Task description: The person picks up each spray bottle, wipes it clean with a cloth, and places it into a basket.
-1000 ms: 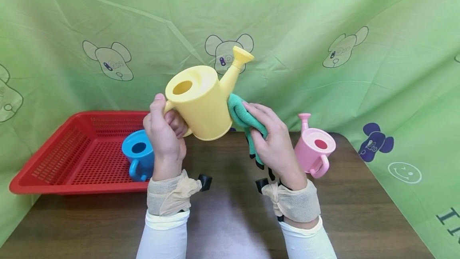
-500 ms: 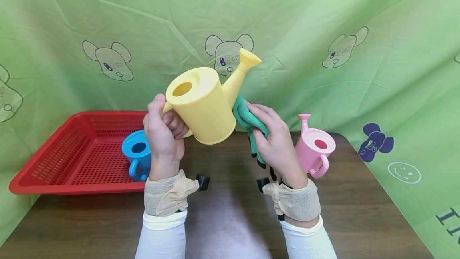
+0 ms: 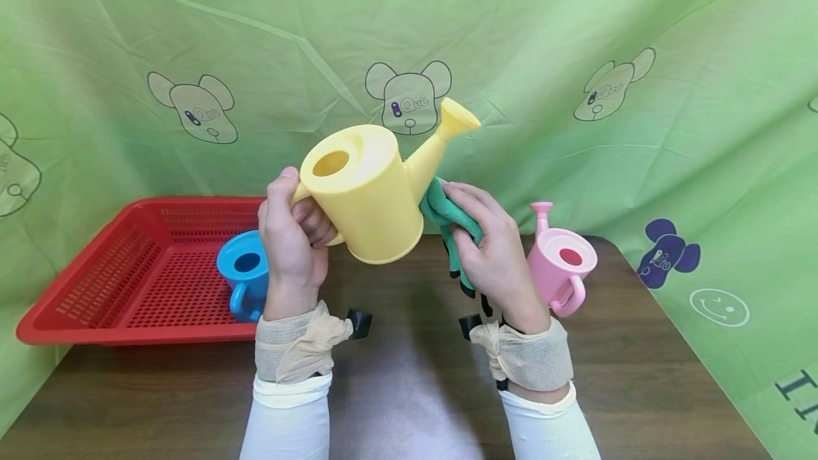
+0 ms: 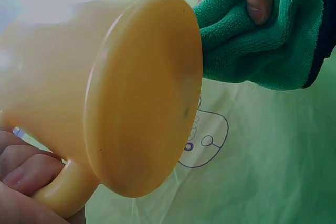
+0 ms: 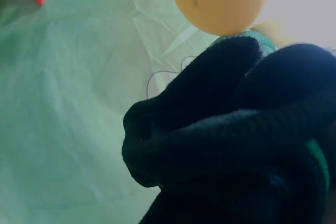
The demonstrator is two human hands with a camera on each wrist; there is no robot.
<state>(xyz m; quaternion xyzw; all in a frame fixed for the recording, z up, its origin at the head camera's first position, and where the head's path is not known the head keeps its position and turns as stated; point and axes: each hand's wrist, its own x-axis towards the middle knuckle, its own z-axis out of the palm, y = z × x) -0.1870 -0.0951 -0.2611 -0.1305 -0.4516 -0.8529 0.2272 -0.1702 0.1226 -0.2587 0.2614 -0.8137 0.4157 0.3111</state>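
Note:
A yellow watering can (image 3: 371, 197) is held up over the table, its spout tilted to the right. My left hand (image 3: 290, 240) grips it by the handle. In the left wrist view, the can's round base (image 4: 147, 98) faces the camera and has a few small dark specks. My right hand (image 3: 495, 254) holds a bunched green cloth (image 3: 447, 211) with dark edging against the can's side, below the spout. The cloth (image 5: 226, 119) looks almost black in the right wrist view and hides most of that hand.
A red perforated basket (image 3: 128, 332) stands at the left with a blue watering can (image 3: 246, 272) in it. To the right, a pink watering can (image 3: 556, 268) stands on the brown wooden table (image 3: 409, 389). A green printed curtain (image 3: 511, 20) hangs behind.
The yellow watering can has shifted a little right and down, its spout leaning further right. My right hand and the cloth have moved slightly right along with it.

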